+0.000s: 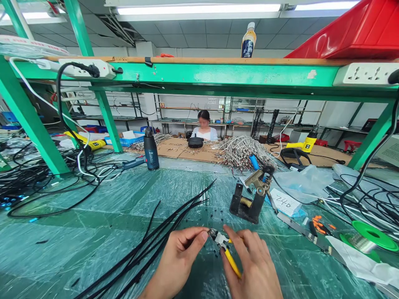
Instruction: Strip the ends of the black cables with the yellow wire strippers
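My right hand is closed around yellow-handled side cutters, whose metal jaws point up and to the left. The thumb and forefinger of my left hand pinch together right at the jaws. Whatever they hold there is small and dark, mostly hidden by the fingertips. Several black cables run diagonally across the mat beside and behind my left hand. Tiny black bits lie scattered around the cutters.
A black stand with a metal clamp is beyond my right hand. Further off are a heat gun and a heap of grey wires. A green solder spool lies at right. Across the bench sits a person. A green shelf beam spans overhead.
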`<state>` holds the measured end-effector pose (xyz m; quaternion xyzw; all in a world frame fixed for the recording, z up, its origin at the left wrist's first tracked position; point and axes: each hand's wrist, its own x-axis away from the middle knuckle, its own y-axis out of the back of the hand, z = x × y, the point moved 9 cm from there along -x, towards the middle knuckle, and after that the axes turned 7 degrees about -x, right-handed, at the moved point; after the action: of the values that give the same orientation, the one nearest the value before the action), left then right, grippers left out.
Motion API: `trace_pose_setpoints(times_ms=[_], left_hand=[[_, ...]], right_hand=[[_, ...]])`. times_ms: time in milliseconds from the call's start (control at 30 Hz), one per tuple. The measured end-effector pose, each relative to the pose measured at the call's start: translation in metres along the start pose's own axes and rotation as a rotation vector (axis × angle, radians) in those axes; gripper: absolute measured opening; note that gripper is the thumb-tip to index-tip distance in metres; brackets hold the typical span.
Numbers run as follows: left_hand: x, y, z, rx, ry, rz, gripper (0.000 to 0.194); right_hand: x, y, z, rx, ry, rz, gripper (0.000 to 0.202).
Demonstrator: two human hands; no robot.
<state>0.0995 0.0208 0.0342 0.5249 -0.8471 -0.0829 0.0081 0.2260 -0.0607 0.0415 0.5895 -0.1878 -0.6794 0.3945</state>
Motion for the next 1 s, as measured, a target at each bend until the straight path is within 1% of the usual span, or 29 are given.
trace_pose_setpoints(times_ms=[133,267,400,467,533,600,667,767,867,933,1000], left_hand=[[-0.001,0.001,-0.006,-0.030,-0.041,-0.007,0.023],[-0.003,0.003,-0.001,-0.071,-0.041,-0.001,0.022],[-0.004,0.003,0.003,-0.109,-0.043,0.008,0.023],[-0.004,0.003,0.004,-0.115,-0.042,0.007,0.024],[-0.004,0.001,0.005,-0.110,-0.044,0.023,0.025],[-0.004,-0.001,0.005,-0.100,-0.050,0.042,0.025],[-0.004,-0.001,0.004,-0.087,-0.058,0.033,0.023],[-0.004,0.002,0.003,-0.072,-0.056,-0.002,0.021],[-0.003,0.001,-0.001,-0.067,-0.048,-0.003,0.021],[-0.002,-0.003,-0.001,-0.064,-0.045,0.028,0.025],[0.000,-0.010,-0.001,-0.080,-0.045,0.069,0.030]], right_hand=[[-0.001,0.000,0.002,0.061,0.044,0.007,0.052],[0.001,-0.003,0.000,0.082,0.066,0.031,0.051],[0.006,-0.011,-0.004,0.034,0.049,0.059,0.048],[0.008,-0.015,-0.008,-0.017,0.012,0.069,0.045],[0.009,-0.019,-0.013,-0.104,-0.060,0.098,0.038],[0.010,-0.022,-0.022,-0.235,-0.178,0.124,0.030],[0.010,-0.024,-0.027,-0.367,-0.266,0.138,0.025],[0.007,-0.022,-0.028,-0.447,-0.282,0.120,0.026],[0.006,-0.019,-0.028,-0.541,-0.309,0.072,0.027],[0.006,-0.022,-0.028,-0.720,-0.381,0.088,0.026],[0.007,-0.028,-0.027,-0.935,-0.485,0.150,0.029]])
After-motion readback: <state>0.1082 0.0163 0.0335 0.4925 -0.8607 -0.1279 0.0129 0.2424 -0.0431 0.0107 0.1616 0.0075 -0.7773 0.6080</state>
